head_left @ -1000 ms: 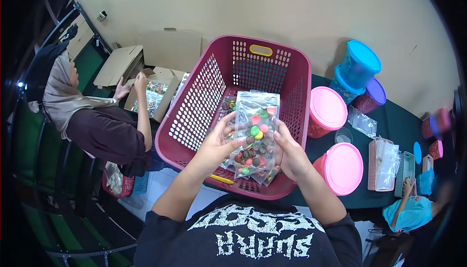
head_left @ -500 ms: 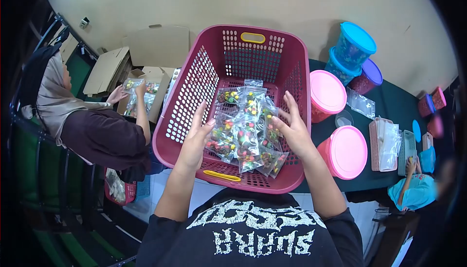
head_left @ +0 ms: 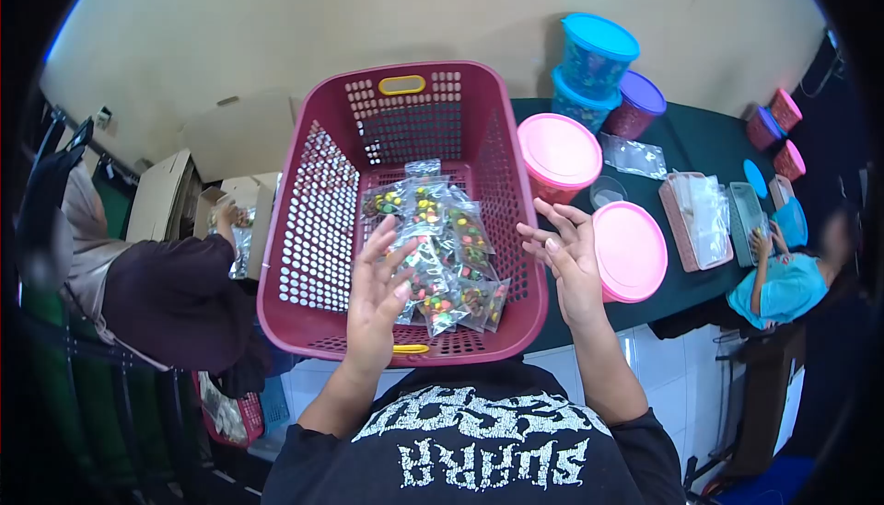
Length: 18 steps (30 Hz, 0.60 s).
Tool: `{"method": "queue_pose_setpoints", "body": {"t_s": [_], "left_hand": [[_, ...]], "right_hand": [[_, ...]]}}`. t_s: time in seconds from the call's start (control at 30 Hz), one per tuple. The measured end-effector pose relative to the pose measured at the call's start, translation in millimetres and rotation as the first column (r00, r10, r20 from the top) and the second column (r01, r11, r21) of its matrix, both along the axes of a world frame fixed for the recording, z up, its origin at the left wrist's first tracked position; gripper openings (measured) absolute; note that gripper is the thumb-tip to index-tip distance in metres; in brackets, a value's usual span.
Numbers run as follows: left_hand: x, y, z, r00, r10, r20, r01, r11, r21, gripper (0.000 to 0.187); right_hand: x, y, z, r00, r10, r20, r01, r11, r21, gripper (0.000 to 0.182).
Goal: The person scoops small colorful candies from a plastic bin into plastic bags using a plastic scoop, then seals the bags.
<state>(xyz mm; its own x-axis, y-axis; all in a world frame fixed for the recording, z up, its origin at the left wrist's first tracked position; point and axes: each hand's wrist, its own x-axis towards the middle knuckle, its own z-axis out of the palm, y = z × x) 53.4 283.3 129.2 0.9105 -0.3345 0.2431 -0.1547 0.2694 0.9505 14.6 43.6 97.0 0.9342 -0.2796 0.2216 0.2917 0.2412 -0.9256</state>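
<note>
In front of me is a maroon plastic basket [head_left: 313,270] with perforated walls and yellow handle grips. Clear plastic packets [head_left: 442,243] filled with small colourful sweets lie heaped on its floor. Over the basket's near left part I hold up my left hand [head_left: 376,307], fingers apart and nothing in it; it hides some packets behind it. My right hand [head_left: 571,266] is raised at the basket's right rim, close to a pink-lidded tub, its fingers spread and the palm bare.
Pink-lidded tubs [head_left: 631,252], stacked blue tubs [head_left: 599,54] and a purple-lidded tub [head_left: 642,95] stand right on the dark green table [head_left: 681,127]. A tray of clear bags [head_left: 704,220] lies beyond. At left, a co-worker [head_left: 170,284] reaches into a cardboard box [head_left: 262,220]; another person [head_left: 783,289] works far right.
My view has turned right, so the basket appears farther left. Both hands have lifted away from the packets, the right one out to the rim. The left co-worker's hand has lowered into the box.
</note>
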Motion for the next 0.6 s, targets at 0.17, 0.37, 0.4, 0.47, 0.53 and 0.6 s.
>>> {"method": "queue_pose_setpoints", "body": {"t_s": [0.17, 0.37, 0.4, 0.47, 0.53, 0.6], "left_hand": [[-15.6, -36.0, 1.6, 0.977, -0.212, 0.033, 0.213, 0.976, -0.032, 0.052], [-37.7, -83.0, -3.6, 0.965, -0.257, 0.051, 0.26, 0.964, -0.06, 0.049], [-45.1, -93.1, -1.5, 0.968, -0.245, 0.049, 0.247, 0.968, -0.037, 0.048], [-55.1, -112.8, -6.2, 0.96, -0.273, 0.06, 0.276, 0.96, -0.042, 0.046], [-66.1, -139.2, -11.2, 0.951, -0.302, 0.068, 0.305, 0.951, -0.047, 0.041], [-81.4, -171.2, -16.0, 0.952, -0.304, 0.046, 0.306, 0.951, -0.046, 0.042]], "right_hand": [[-34.4, -27.9, -5.4, 0.995, -0.097, -0.015, 0.097, 0.995, 0.011, 0.038], [-72.8, -70.2, -12.6, 0.985, -0.168, -0.036, 0.169, 0.985, 0.024, 0.029], [-79.5, -79.5, -13.7, 0.984, -0.168, -0.059, 0.171, 0.984, 0.047, 0.029], [-93.4, -99.3, -17.7, 0.983, -0.168, -0.076, 0.174, 0.982, 0.077, 0.026], [-112.0, -123.3, -21.8, 0.983, -0.159, -0.086, 0.166, 0.983, 0.084, 0.026], [-131.2, -149.6, -23.3, 0.982, -0.156, -0.108, 0.167, 0.981, 0.099, 0.024]]}}
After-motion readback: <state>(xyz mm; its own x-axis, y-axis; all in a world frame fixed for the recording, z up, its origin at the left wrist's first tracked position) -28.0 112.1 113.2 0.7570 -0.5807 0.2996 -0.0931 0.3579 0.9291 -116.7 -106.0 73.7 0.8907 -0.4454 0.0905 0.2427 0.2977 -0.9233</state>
